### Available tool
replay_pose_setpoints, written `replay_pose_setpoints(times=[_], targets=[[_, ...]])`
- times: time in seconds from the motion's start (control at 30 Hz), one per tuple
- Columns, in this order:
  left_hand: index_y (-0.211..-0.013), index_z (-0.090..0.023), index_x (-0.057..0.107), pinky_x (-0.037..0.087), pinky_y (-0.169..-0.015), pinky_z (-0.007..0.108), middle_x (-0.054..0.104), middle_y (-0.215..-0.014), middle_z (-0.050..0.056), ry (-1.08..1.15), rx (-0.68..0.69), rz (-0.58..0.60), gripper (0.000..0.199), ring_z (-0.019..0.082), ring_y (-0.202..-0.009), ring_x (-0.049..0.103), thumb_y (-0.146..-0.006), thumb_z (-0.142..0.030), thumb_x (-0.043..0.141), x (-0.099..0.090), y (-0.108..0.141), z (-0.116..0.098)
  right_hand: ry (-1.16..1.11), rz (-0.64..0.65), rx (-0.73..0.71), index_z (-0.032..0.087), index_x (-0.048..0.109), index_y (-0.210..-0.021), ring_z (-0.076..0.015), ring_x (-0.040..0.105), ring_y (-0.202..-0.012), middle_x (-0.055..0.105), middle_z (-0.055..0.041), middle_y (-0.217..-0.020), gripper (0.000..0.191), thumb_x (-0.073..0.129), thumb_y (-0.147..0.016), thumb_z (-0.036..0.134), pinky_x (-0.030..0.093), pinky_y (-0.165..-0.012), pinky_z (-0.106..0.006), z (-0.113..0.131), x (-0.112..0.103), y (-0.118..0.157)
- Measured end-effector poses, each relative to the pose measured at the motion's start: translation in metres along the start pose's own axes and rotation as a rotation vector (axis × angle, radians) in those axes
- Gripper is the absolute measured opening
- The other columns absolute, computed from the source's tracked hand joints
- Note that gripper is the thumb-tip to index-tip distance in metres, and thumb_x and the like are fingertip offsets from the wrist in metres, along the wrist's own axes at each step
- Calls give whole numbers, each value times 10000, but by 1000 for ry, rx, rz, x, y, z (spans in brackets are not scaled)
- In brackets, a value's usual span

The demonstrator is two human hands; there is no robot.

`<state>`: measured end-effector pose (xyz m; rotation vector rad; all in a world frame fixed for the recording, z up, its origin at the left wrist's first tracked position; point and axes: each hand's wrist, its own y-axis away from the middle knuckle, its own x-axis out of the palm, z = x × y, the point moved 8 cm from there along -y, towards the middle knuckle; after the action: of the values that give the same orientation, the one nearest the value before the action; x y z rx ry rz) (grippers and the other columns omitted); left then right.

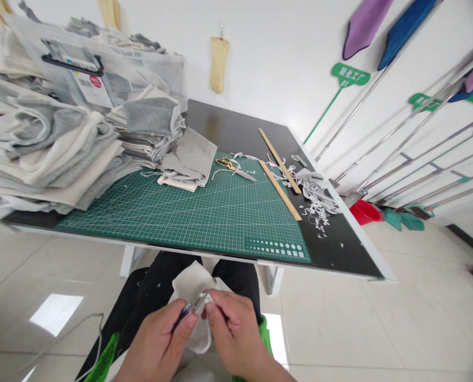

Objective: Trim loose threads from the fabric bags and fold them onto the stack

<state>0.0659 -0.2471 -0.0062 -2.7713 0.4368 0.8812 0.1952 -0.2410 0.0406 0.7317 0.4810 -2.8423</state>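
Observation:
Over my lap, my left hand [160, 337] is closed around small snips [186, 310] with a bluish handle. Their metal blades point toward my right hand [236, 331], which pinches an edge of a white cloth piece [192, 278]. The blade tips are at the cloth edge by my right fingertips; whether they touch it I cannot tell. The cloth drapes across my thighs and hangs below both hands. On the table ahead, gold-handled scissors [229, 165] lie on the green cutting mat [173, 217].
Stacks of grey and white cloth [53, 159] fill the table's left side, before a clear plastic box [141, 71]. Two wooden rulers [280, 191] and a pile of scraps [316, 193] lie at right. The table's front edge is just beyond my hands. Mops and a red dustpan [366, 212] stand beside the wall.

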Motion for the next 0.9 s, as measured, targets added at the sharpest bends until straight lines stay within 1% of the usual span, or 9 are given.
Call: replay_pose_setpoints(times=[0.13, 0.27, 0.43, 0.6, 0.77, 0.9], targets=[[-675, -210, 507, 368, -510, 205, 539, -567, -47, -39, 15, -20, 364, 95, -503, 542, -973, -386, 395, -3, -2, -3, 21, 5, 14, 207, 548, -781, -129, 558, -602, 574, 12, -645, 215, 436, -960, 248, 402, -599, -221, -2, 1, 1], [-676, -208, 514, 376, -519, 203, 545, -573, -46, -37, 11, -25, 360, 95, -513, 549, -972, -380, 401, -2, -2, -2, 26, 8, 18, 206, 579, -825, -128, 568, -615, 590, 11, -661, 208, 434, -966, 256, 410, -612, -217, -3, 2, 1], [-696, -205, 534, 384, -519, 196, 540, -590, -44, 61, -52, -64, 357, 98, -526, 535, -968, -397, 404, -3, 3, 7, 5, 11, 21, 207, 567, -802, -132, 568, -611, 588, 7, -659, 216, 434, -963, 260, 411, -603, -221, -2, 1, 0], [-715, -197, 566, 383, -538, 201, 543, -610, -35, 147, -96, -79, 367, 105, -546, 514, -955, -432, 418, -5, 3, 7, 24, 1, 26, 206, 579, -801, -139, 573, -601, 595, 0, -652, 234, 428, -965, 276, 419, -591, -228, -1, -1, -1], [-715, -201, 564, 379, -552, 212, 542, -617, -33, 151, -107, -63, 372, 111, -563, 525, -950, -451, 422, -3, 4, 7, 2, -22, 21, 211, 613, -861, -141, 609, -640, 648, -3, -702, 207, 442, -963, 265, 448, -624, -226, -2, -2, 0], [-717, -204, 552, 377, -551, 219, 549, -619, -29, 130, -69, -23, 361, 115, -565, 538, -962, -425, 405, 0, 6, 11, -9, -64, 7, 211, 624, -889, -133, 619, -641, 666, 1, -719, 192, 450, -960, 249, 456, -632, -218, -1, -5, 1]])
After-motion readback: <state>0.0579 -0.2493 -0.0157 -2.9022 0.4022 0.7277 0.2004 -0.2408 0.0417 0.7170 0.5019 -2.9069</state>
